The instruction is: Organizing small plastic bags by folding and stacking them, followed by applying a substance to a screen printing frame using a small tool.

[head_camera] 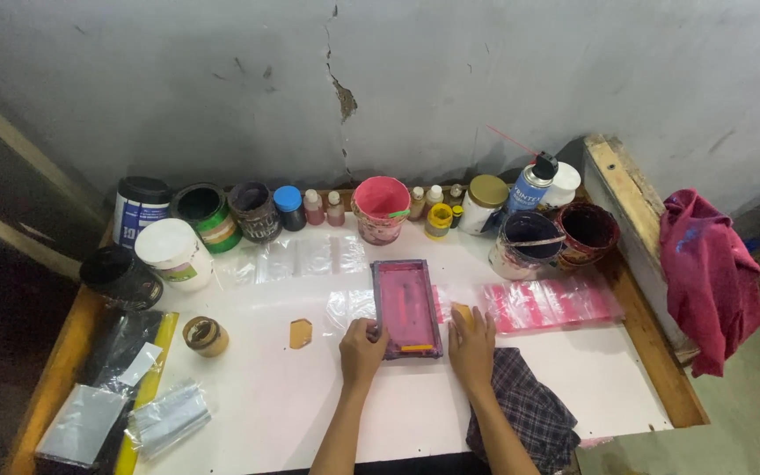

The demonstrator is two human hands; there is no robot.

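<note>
White table [310,387], pink screen frame [406,308] — between hands

Purple-framed screen [406,308] with pink-magenta mesh and an orange strip at its near end. Pink-stained bucket [381,209]. Pink-printed clear bags [549,303]. Dark plaid cloth [528,412]. Magenta-red garment [710,277]. White tabletop [310,396], yellowish wood rim. Blue-capped jar [289,208]; gold-lidded jar [484,202].
</note>
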